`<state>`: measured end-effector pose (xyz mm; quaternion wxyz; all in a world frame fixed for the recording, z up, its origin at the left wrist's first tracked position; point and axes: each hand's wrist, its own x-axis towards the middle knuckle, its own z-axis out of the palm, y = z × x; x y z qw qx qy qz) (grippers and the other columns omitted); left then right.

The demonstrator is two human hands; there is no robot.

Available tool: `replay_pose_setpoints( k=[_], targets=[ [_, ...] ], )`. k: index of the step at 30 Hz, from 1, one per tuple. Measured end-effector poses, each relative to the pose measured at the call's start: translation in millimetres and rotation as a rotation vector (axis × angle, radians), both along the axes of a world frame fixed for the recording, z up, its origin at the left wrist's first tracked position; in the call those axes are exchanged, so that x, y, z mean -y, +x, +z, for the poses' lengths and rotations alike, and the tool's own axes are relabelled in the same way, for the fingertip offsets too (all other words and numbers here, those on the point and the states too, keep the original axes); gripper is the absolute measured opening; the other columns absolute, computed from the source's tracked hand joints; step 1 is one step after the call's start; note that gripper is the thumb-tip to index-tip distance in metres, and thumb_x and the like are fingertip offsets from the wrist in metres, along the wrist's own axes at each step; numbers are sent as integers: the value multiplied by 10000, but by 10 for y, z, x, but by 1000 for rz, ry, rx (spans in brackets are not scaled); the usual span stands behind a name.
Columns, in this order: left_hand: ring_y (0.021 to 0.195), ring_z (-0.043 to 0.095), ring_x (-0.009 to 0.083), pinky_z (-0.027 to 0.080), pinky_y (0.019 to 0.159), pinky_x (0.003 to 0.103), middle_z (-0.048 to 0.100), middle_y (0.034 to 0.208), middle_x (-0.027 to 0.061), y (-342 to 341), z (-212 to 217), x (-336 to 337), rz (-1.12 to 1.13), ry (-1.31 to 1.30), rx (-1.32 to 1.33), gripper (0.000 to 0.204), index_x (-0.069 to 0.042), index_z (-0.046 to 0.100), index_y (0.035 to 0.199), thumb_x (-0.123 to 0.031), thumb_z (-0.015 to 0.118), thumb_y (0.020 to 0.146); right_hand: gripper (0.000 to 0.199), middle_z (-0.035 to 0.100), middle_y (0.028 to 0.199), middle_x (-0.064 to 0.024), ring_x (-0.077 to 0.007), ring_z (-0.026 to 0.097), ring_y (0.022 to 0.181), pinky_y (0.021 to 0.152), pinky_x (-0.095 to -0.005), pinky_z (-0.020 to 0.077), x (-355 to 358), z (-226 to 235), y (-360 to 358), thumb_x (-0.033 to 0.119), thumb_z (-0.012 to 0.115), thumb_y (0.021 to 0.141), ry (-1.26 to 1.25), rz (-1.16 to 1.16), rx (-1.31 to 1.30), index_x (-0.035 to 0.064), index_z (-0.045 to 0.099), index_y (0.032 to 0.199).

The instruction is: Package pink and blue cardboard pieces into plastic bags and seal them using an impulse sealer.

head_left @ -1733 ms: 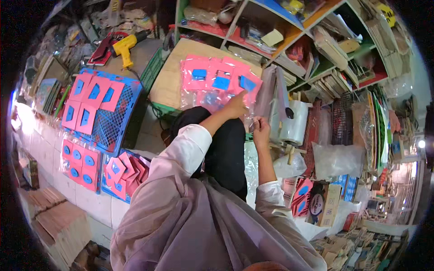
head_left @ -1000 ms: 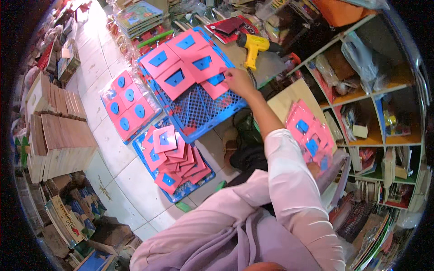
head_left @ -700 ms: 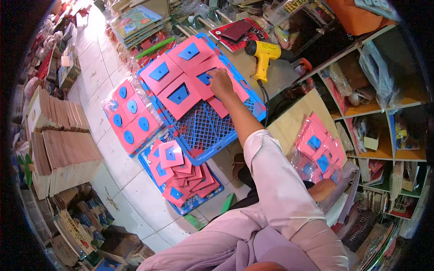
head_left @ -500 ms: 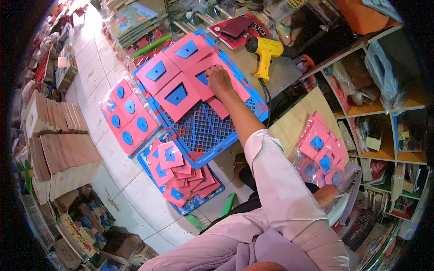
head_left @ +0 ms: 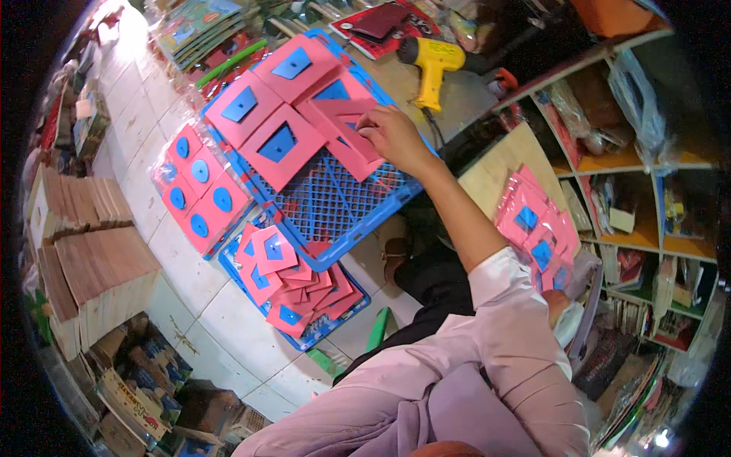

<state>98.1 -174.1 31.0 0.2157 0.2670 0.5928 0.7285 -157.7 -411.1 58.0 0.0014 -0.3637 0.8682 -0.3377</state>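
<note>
My right hand reaches over a blue plastic crate and pinches a pink board. This board is tilted and overlaps another pink board behind it. A blue shape shows partly through it beneath my fingers. Left of it lie flat pink boards with blue four-sided insets: one in front, one at the left and one at the back. Each inset has a small dark mark at its middle. My left hand is not in view.
A yellow heat gun stands behind the crate on the right. Pink boards with blue ovals lie left of the crate. A pile of pink pieces rests in front, another at right. Shelves line the right; wooden stacks the left.
My right hand has drawn back toward the right with the pink board, which now sits tilted and turned. The whole view has shifted slightly, so the crate appears further left.
</note>
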Motion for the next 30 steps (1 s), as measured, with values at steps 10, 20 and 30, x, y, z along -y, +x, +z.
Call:
replay_pose_setpoints(
  k=[10, 20, 30],
  targets=[
    [589, 531, 234, 425, 569, 338, 610, 748, 135, -307, -280, -776, 243, 171, -152, 178, -48, 611, 878, -138, 536, 744, 85, 562, 800, 0, -64, 506, 742, 691, -206, 414, -2091, 1881, 1873, 35, 571, 804, -397, -456, 539, -8, 587, 875],
    [569, 501, 100, 408, 512, 233, 594, 697, 47, -695, 13, -590, 49, -2, 336, 158, 15, 634, 874, -51, 506, 809, 67, 600, 737, -45, -73, 556, 650, 522, -239, 444, -2836, 1245, 4111, 56, 604, 782, -287, -1336, 542, 8, 600, 828],
    [622, 542, 99, 437, 533, 211, 611, 763, 46, -430, 144, -424, 27, -96, 449, 189, 10, 624, 964, -68, 522, 824, 691, 516, 997, -160, -286, 479, 968, 831, -367, 375, -2863, 725, 4240, 298, 798, 554, 244, -1420, -19, 16, 481, 1100]
  ],
)
